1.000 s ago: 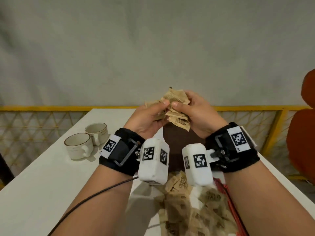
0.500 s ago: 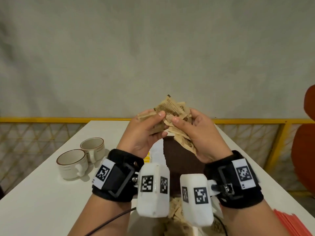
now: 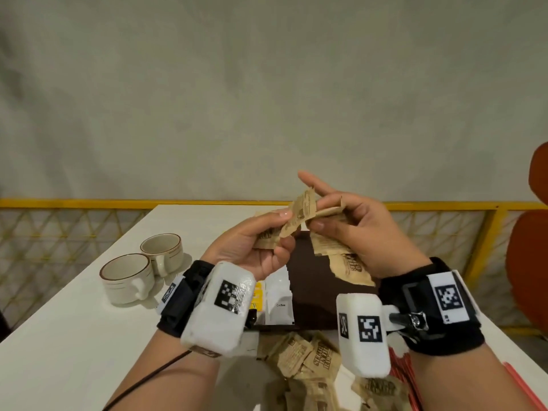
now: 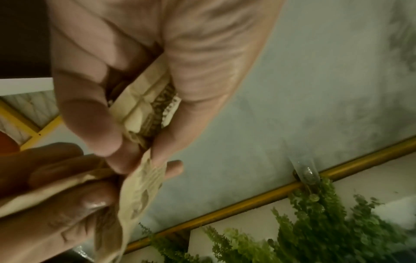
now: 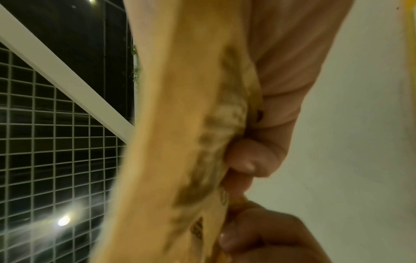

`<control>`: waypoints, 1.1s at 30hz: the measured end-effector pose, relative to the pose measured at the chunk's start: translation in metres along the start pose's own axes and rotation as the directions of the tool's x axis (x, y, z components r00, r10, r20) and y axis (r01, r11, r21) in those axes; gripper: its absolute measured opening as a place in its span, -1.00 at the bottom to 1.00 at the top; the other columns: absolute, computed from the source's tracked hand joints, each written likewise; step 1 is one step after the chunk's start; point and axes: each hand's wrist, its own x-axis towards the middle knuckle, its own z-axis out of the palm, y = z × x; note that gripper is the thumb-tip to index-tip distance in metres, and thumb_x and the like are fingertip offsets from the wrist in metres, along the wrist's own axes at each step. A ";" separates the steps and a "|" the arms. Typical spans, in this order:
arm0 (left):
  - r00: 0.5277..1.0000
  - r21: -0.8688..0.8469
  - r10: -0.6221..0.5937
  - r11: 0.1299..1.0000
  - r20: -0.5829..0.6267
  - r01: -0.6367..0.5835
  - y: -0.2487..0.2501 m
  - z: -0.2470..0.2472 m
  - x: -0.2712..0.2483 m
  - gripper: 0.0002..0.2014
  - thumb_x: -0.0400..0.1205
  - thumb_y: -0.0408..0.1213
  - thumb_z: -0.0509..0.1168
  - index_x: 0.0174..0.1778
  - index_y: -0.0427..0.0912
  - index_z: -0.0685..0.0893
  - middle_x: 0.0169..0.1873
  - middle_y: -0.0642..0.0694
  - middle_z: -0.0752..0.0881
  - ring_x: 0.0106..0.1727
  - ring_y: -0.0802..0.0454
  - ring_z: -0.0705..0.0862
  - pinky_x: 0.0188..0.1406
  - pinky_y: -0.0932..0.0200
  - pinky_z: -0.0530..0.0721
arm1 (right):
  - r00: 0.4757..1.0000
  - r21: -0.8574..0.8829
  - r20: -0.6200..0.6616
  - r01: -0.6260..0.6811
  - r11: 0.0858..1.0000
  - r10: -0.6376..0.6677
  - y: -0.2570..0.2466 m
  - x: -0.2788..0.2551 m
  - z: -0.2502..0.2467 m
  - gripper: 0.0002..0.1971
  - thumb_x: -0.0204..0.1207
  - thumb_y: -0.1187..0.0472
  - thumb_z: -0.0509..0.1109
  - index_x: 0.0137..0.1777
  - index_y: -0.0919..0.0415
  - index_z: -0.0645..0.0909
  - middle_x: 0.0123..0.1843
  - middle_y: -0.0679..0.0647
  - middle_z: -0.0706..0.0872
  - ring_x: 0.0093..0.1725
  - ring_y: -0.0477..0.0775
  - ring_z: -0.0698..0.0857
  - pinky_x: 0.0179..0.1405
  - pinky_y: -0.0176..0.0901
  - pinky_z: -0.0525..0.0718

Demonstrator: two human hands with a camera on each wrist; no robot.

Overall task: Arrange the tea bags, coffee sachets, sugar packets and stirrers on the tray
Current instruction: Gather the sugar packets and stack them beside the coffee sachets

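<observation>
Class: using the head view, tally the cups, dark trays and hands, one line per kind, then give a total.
Cups: 2, the near cup and the far cup
Trays: 1, the dark tray
Hands: 2, left hand and right hand, both gripping brown packets
Total: 5

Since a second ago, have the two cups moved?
No. The cups keep their spot near the left edge of the table; only the camera shifted.

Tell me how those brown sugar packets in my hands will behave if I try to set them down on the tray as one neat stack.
The brown sugar packets look thin and floppy: they bend and fan between the left hand and right hand. They are probably light and apt to slide apart, like the loose pile scattered near the tray.
</observation>
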 end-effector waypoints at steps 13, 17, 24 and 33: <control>0.971 0.094 0.197 0.978 -0.136 -0.185 0.001 0.009 0.008 -0.59 0.58 -0.02 0.18 0.17 -0.25 0.66 -0.06 -0.19 0.75 -0.24 0.05 0.72 -0.29 0.25 0.72 | 0.941 0.273 -0.208 -0.206 0.940 0.267 -0.020 0.002 0.006 -0.82 0.38 0.42 0.39 -0.02 0.35 0.70 -0.25 0.19 0.82 -0.40 -0.01 0.79 -0.47 -0.32 0.70; 0.981 0.112 0.167 0.981 -0.098 -0.156 0.002 0.009 0.006 -0.46 0.62 0.06 0.10 0.28 -0.32 0.62 0.13 -0.29 0.73 0.00 -0.05 0.74 -0.01 0.17 0.74 | 0.904 0.259 -0.263 -0.271 0.927 0.338 -0.015 0.004 0.008 -0.88 0.48 0.45 0.39 -0.01 0.39 0.70 -0.30 0.16 0.81 -0.46 -0.07 0.75 -0.56 -0.36 0.63; 0.971 0.249 0.223 0.949 -0.089 -0.195 -0.002 0.004 0.010 -0.37 0.48 0.09 0.24 0.30 -0.35 0.60 0.05 -0.24 0.74 -0.04 0.00 0.72 -0.02 0.24 0.74 | 0.848 0.308 -0.379 -0.263 0.914 0.371 -0.001 0.007 0.010 -0.88 0.51 0.45 0.38 0.01 0.45 0.68 -0.23 0.22 0.83 -0.35 0.04 0.80 -0.41 -0.21 0.77; 0.932 0.597 0.314 0.788 -0.178 -0.152 0.006 -0.025 0.003 -0.92 0.56 -0.53 0.33 -0.12 -0.29 0.66 -0.39 -0.14 0.70 -0.41 0.09 0.65 -0.46 0.33 0.60 | 0.916 -0.090 -0.288 -0.315 0.945 0.278 0.001 0.004 0.004 -0.78 0.49 0.41 0.44 0.11 0.28 0.74 -0.07 0.05 0.84 -0.13 -0.07 0.81 -0.13 -0.27 0.76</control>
